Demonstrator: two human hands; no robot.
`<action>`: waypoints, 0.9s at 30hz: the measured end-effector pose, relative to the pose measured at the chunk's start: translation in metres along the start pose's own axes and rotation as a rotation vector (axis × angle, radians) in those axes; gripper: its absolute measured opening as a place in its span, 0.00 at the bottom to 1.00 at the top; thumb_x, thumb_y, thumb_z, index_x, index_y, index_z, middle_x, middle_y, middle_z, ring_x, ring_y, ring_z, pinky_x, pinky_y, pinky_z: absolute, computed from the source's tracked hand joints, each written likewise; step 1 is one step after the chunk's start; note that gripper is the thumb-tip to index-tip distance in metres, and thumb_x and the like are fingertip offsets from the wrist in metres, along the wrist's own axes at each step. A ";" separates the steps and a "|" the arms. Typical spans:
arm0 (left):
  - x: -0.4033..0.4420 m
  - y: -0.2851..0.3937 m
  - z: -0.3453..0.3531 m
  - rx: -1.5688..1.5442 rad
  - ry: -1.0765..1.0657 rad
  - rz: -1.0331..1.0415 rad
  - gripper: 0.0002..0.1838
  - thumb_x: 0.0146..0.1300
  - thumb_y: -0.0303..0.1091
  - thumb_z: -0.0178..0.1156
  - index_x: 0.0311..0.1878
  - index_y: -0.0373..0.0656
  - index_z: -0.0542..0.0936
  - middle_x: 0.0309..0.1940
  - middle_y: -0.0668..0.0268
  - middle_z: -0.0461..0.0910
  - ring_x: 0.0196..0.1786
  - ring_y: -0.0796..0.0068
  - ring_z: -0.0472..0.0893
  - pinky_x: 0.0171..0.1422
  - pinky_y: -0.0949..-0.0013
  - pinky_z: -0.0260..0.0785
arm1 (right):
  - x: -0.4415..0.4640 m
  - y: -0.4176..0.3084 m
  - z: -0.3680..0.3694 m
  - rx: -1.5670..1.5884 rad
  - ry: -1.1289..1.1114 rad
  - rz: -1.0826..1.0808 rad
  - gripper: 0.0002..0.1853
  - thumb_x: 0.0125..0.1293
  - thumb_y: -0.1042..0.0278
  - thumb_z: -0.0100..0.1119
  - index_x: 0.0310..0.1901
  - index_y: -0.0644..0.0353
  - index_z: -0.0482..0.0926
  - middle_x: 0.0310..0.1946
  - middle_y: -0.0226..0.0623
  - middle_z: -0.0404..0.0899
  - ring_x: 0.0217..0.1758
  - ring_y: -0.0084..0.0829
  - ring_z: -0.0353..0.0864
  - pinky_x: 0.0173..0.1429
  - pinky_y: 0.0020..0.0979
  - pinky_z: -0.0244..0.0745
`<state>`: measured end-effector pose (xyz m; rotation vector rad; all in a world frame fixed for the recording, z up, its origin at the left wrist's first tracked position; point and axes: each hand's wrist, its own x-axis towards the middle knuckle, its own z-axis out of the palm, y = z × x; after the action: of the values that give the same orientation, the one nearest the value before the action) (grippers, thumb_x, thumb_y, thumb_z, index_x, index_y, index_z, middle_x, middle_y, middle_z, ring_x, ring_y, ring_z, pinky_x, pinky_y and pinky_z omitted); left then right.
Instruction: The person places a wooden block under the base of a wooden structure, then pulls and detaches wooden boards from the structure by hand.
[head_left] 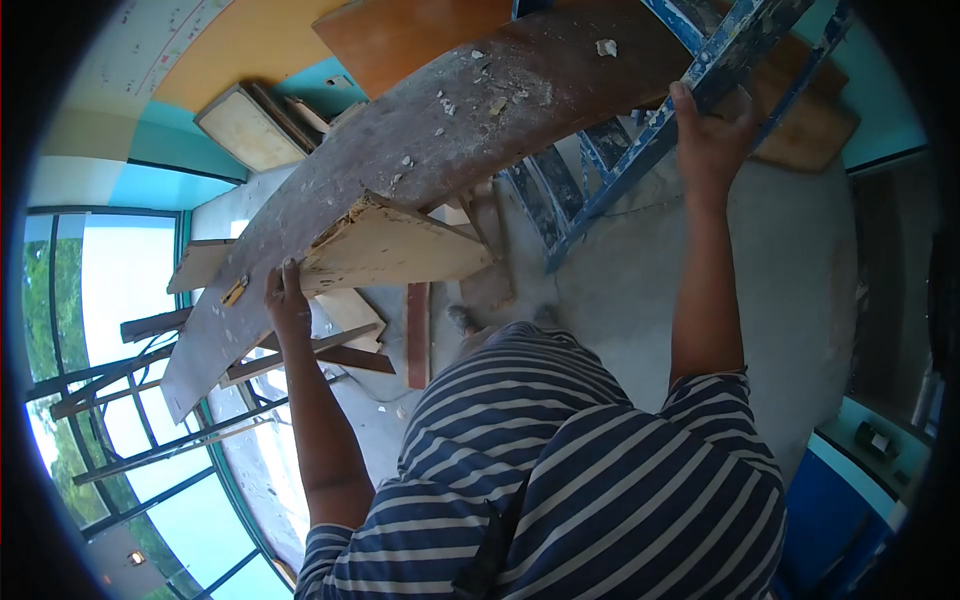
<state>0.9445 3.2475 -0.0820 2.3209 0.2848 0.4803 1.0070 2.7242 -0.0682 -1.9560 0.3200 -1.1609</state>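
My left hand point(288, 305) has its fingers close together at the near corner of the pale panel point(405, 245); whether they clamp it or merely press it, I cannot tell. My right hand point(712, 150) is closed about a rail of the blue stepladder point(625, 172), thumb on the near face, the other fingers curled partly out of sight. Principal hazards, as I judge them: the panel, steadied by few fingertips, may pivot and drop if the corner slips, its ragged upper edge perhaps scraping my skin; the stepladder may swing if my two hands push unequally; a jolt to the long brown board point(420, 140) may send plaster crumbs point(606, 47) or the yellow knife point(235, 291) sliding off. Relative positions (12 o'clock at the top of the view): the panel extends from my left fingertips towards 2 and 3 o'clock; the knife lies near them, at 9. From my right hand the rail descends towards 8 o'clock and rises towards 1. The brown board runs beyond the panel, from 7 o'clock to 1. Farther out, a reddish strip point(418, 335) lies on the floor point(790, 290) at 4 o'clock from my left hand, near my feet point(462, 320).
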 end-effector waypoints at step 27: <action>-0.002 -0.008 0.002 0.008 0.045 -0.025 0.19 0.68 0.43 0.55 0.33 0.33 0.76 0.26 0.62 0.72 0.31 0.74 0.67 0.39 0.68 0.62 | -0.010 0.050 0.043 0.157 0.058 -0.214 0.49 0.59 0.45 0.65 0.64 0.74 0.48 0.55 0.59 0.65 0.56 0.50 0.72 0.59 0.41 0.68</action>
<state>0.9429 3.2511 -0.0894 2.3133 0.3379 0.5206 1.0461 2.7209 -0.1220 -1.8548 0.0472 -1.3398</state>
